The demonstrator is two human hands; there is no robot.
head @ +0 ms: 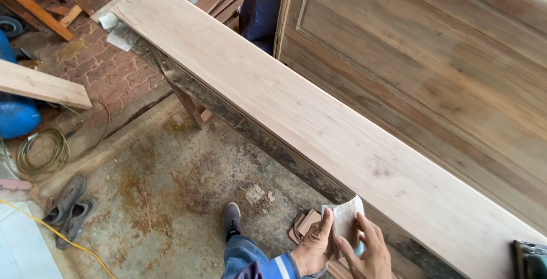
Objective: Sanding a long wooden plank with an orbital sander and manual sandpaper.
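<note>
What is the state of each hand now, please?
Left hand: fingers closed on the sandpaper sheet, thumb on its front.
Right hand: fingers also gripping the sandpaper sheet, beside the long plank.

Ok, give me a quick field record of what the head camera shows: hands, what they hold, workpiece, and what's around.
left hand: thumb and fingers on a folded sheet of sandpaper
right hand: fingers on the same sheet, beside the plank's near edge
workpiece: long pale plank, lying flat on a stand
behind it: large panelled wooden board
lower right corner: green power tool on the plank, partly cut off
floor: pair of grey shoes, coiled hose, yellow cord
</note>
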